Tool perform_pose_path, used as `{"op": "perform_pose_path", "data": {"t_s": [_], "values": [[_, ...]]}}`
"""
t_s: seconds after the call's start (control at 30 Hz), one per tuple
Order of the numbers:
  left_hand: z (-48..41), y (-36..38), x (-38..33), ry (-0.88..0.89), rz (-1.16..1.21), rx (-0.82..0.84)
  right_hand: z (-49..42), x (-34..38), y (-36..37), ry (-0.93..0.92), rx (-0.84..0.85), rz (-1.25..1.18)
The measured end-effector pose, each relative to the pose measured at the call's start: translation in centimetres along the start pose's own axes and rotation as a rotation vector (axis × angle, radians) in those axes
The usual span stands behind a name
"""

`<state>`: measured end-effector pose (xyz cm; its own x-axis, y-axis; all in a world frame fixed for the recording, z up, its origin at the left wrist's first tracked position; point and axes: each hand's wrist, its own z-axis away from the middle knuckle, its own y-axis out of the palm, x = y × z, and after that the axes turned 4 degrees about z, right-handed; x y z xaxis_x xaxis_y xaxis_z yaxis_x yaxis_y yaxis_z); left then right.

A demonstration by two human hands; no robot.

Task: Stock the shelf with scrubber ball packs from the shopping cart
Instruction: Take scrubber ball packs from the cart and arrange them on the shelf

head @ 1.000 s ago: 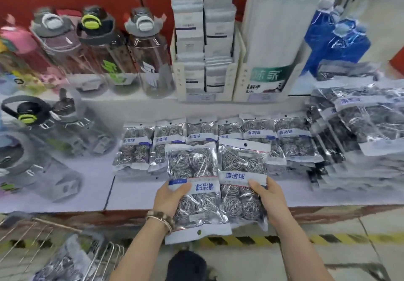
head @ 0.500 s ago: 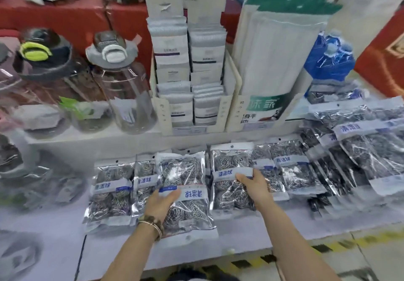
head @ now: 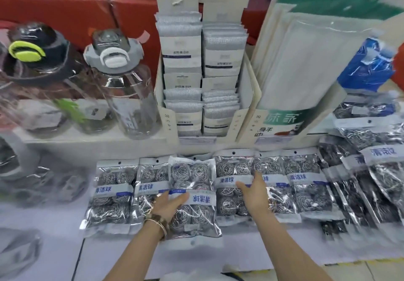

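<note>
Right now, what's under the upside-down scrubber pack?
The upside-down pack overlaps the neighbouring pack on its left; its lower end lies on the white shelf. Anything beneath its middle is covered.

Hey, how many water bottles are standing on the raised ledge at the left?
2: a black-lidded bottle with a green clasp at far left, and a grey-lidded bottle next to the cardboard display box. More may be cut off past the left edge.

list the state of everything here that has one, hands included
left hand, grips the inverted pack at its left edge
right hand, flat on the neighbouring pack, fingers straight
inverted pack, lying on the shelf over other packs, label upside down
neighbouring pack, lying flat in the row, label right way up
grey-lid bottle, upright, lid closed
display box, open-topped, full of cloth packs
</note>
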<state>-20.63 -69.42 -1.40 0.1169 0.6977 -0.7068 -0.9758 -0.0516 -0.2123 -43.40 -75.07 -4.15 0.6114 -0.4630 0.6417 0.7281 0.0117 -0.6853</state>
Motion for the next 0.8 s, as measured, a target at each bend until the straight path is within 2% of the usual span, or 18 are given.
{"op": "perform_pose_path", "data": {"t_s": [0.1, 0.17, 0.27, 0.4, 0.47, 0.53, 0.63, 0.67, 0.73, 0.8], "values": [[-0.8, 0.0, -0.4, -0.009, -0.064, 0.044, 0.1, 0.8, -0.6, -0.188, -0.173, 0.248], [-1.1, -0.4, -1.0, 0.034, -0.12, 0.107, 0.0, 2.5, -1.3, -0.325, -0.127, 0.187], [-1.5, -0.8, -2.2, 0.101, -0.246, 0.226, -1.1, 5.5, -1.9, -0.319, 0.139, 0.159], [-2.1, -0.8, -4.0, 0.132, -0.473, 0.311, -1.3, 8.2, -1.7, -0.194, 0.639, 0.173], [-2.3, -0.6, -4.5, 0.153, -0.657, 0.312, -0.9, 7.5, -1.3, -0.149, 0.766, 0.148], [-2.1, -0.5, -4.7, 0.179, -0.786, 0.227, -0.6, 6.4, -1.0, -0.07, 0.759, 0.026], [-0.9, -0.2, -4.4, 0.38, -0.869, -0.097, 0.2, 5.2, -0.8, 0.024, 0.606, -0.167], [-0.4, -0.1, -3.9, 0.451, -0.821, -0.237, 0.7, 4.8, -0.7, 0.067, 0.509, -0.203], [0.6, -0.1, -2.4, 0.482, -0.505, -0.405, 1.9, 4.3, -0.3, 0.194, 0.33, -0.33], [1.5, 0.3, -0.6, 0.386, -0.225, -0.415, 2.8, 3.6, 0.6, 0.317, 0.285, -0.508]]}}
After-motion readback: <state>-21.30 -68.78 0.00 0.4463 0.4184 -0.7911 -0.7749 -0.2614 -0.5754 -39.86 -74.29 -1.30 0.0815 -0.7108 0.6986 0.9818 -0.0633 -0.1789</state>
